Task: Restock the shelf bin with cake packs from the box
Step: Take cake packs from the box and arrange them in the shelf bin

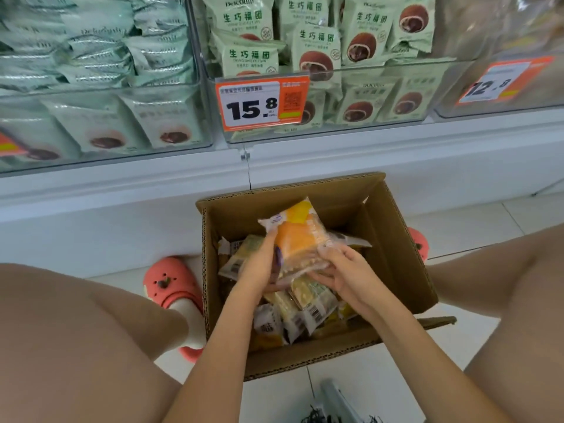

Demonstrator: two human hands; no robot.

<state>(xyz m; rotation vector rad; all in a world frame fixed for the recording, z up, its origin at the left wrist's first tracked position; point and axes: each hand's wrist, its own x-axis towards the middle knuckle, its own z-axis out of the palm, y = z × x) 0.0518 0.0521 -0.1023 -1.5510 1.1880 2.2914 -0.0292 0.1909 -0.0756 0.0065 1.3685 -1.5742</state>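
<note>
The lower packs (293, 315) in the box (393, 254) are partly covered by both forearms. The left bin (91, 117) is cut off by the frame edge; its labels are blurred.

Both forearms are bare, with no sleeves, and both legs are bare to the frame edges. The left hand (259, 264) and right hand (345, 270) carry no gloves, rings or wristbands. Footwear: coral-pink clog-style slippers, rounded and thick-soled, worn over white socks. The left slipper (171, 282) bears a small dark charm on its upper; the right slipper (418, 243) is largely hidden.
</note>
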